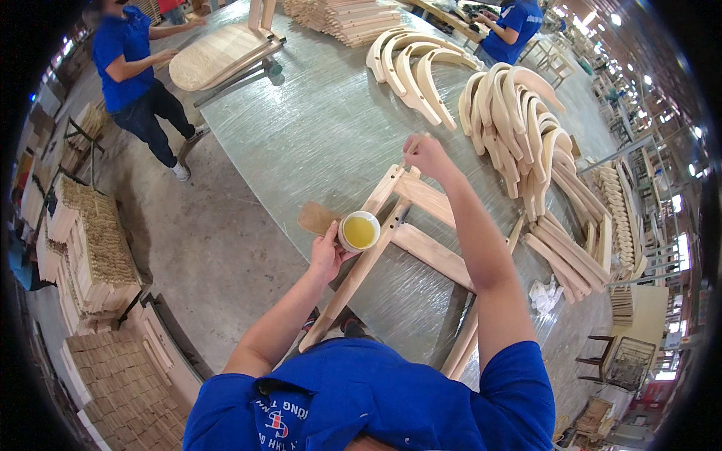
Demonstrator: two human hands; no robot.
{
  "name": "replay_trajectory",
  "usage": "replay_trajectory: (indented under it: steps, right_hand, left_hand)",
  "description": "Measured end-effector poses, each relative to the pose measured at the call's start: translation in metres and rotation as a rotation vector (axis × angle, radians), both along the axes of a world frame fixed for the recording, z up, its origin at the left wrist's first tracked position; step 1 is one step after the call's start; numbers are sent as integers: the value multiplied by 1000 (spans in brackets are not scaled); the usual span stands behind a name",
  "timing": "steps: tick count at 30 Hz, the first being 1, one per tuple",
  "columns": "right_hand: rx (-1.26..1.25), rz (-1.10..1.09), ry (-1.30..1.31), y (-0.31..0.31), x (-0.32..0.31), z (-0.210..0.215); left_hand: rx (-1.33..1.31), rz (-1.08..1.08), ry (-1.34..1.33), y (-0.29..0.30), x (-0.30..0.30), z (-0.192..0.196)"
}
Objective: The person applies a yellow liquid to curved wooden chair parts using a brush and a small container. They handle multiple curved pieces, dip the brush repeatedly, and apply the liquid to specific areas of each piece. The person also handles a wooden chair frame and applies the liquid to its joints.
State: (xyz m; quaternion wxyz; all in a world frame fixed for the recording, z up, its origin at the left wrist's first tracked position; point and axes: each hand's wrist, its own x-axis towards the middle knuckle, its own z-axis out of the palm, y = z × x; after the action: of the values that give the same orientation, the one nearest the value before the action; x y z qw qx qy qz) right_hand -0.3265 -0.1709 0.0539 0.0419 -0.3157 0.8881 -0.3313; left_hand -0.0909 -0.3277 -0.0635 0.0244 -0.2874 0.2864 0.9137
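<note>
On the tabletop [301,143] lies a wooden chair frame [391,225]; left hand [325,255] grips a glue cup [359,231], right hand [425,154] pinches a small brush [411,147] at the joint. Gluing seems underway; a steady dab looks needed.

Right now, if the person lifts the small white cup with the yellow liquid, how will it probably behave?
The cup looks small, so probably light, and the left hand already grips it alone. It is open and nearly full of yellow liquid, so tilting may spill it. It seems to sit on the narrow wooden frame, so a push could tip it.
</note>
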Motion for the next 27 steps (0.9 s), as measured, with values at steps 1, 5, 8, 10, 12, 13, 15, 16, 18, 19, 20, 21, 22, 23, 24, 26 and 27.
replay_trajectory:
  steps: [1,5,8,10,12,13,15,16,18,19,20,21,22,23,24,26,27]
  right_hand:
    - [16,12,-36,-2,-7,4]
    - [177,-72,91,-12,-1,9]
    - [292,-73,176,-13,17,14]
    - [210,-110,151,-3,21,22]
    - [137,-132,130,4,26,25]
    - [99,-137,128,6,26,27]
    - [47,-148,101,8,30,28]
    - [32,-161,82,9,29,26]
    - [21,-177,51,9,30,19]
    - [26,-184,38,9,30,14]
    - [31,-190,25,10,29,9]
    - [27,-181,29,11,29,4]
    - [23,-166,26,9,33,-1]
    - [19,-151,24,6,35,-6]
    - [16,-96,36,3,34,-8]
    - [12,3,61,-2,30,-10]
    - [44,52,42,-3,27,-9]
  left_hand:
    - [-2,-12,5,0,-1,1]
    - [-12,13,-28,1,0,3]
    - [3,3,6,0,3,0]
    - [-16,-10,30,0,2,-2]
    - [-21,-17,36,1,2,-1]
    - [-22,-18,35,0,1,-1]
    - [-39,-4,22,1,2,-2]
    - [-56,4,16,2,1,-1]
    - [-65,1,20,2,1,0]
    - [-57,-13,29,2,1,1]
    - [-48,-26,39,2,1,2]
    - [-46,-25,39,3,0,3]
    - [-43,-17,33,2,1,3]
    - [-41,-10,28,2,2,3]
    - [-44,-9,29,1,2,4]
    - [-50,-18,36,1,2,3]
    - [-49,-30,40,2,3,2]
